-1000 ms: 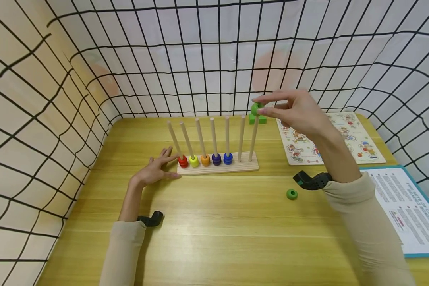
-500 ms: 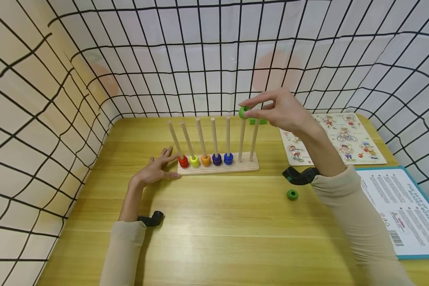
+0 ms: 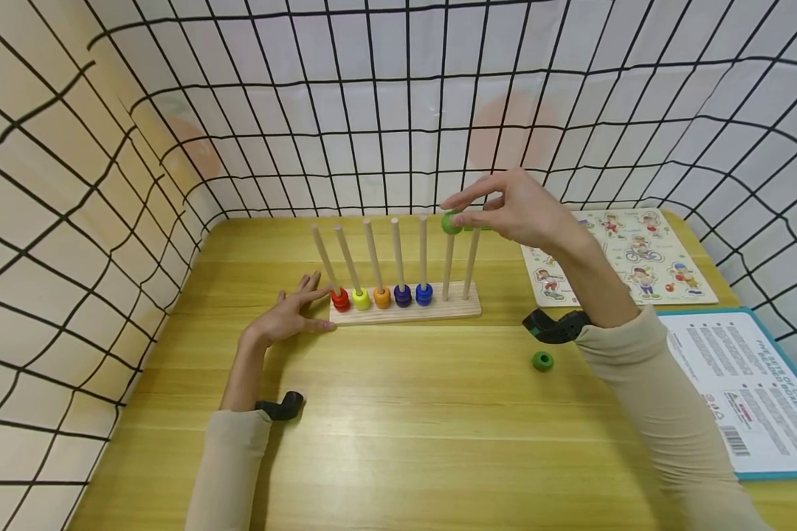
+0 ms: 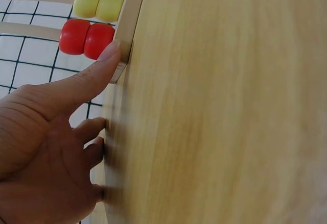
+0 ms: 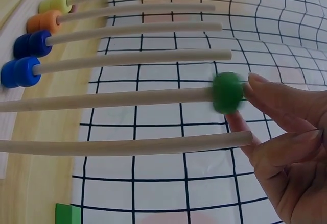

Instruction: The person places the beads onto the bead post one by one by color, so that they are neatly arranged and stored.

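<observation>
A wooden counting rack [image 3: 408, 313] stands on the table with a row of upright pegs. Red [image 4: 74, 36], yellow [image 4: 87, 0], orange [image 3: 381, 297], purple [image 3: 402, 296] and blue beads [image 5: 20, 72] sit in pairs at the feet of five pegs. A green bead [image 5: 227, 92], blurred, is at the top of the second peg from the right. My right hand [image 3: 528, 210] is at that bead, thumb and index parted, fingertips right at its edge. My left hand [image 3: 288, 317] is spread, its thumb touching the rack's left end and its other fingers on the table.
Another green bead [image 3: 542, 361] lies on the table right of the rack. A green block [image 5: 67, 214] is behind the rack. A picture board [image 3: 644, 258] and a printed blue-edged sheet [image 3: 770, 398] lie to the right. Black netting [image 3: 408, 110] surrounds the table.
My right hand has carried the green bead left from the rightmost peg to the second from the right, then lowered. The bead has slipped slightly below its fingertips. My left hand stays put.
</observation>
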A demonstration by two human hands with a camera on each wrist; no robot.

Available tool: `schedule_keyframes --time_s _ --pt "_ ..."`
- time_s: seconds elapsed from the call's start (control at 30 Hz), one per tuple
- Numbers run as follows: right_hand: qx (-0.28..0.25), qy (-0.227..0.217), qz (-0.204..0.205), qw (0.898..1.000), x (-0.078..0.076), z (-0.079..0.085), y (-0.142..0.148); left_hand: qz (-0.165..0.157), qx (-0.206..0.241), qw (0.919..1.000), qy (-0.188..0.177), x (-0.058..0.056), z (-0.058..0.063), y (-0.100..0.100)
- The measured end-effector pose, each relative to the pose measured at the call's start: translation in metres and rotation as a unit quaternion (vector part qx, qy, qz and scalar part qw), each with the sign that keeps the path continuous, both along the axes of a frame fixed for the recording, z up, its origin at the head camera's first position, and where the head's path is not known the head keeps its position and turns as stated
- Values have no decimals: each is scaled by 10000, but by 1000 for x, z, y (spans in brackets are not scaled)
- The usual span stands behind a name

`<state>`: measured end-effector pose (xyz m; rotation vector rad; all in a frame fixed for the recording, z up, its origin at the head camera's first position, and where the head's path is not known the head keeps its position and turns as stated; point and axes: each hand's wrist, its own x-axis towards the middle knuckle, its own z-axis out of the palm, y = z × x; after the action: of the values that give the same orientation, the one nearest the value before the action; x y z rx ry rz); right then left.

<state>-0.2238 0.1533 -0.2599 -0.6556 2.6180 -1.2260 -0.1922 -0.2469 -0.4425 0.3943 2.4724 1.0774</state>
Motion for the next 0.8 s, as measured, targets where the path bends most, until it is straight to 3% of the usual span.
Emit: schedule_keyframes --time_s 0.2,0.43,0.6,0.8 --pt "-55 125 -264 9996 6 -1 6 -17 7 10000 6 1 1 2" --pt "-262 217 -798 9962 26 -10 35 -22 46 10000 -4 0 0 4" --pt "-440 73 -932 9946 43 -37 59 -23 100 9999 -23 1 0 2" --pt "-196 -488 -641 9966 57 -80 94 -7 228 9997 -63 2 1 1"
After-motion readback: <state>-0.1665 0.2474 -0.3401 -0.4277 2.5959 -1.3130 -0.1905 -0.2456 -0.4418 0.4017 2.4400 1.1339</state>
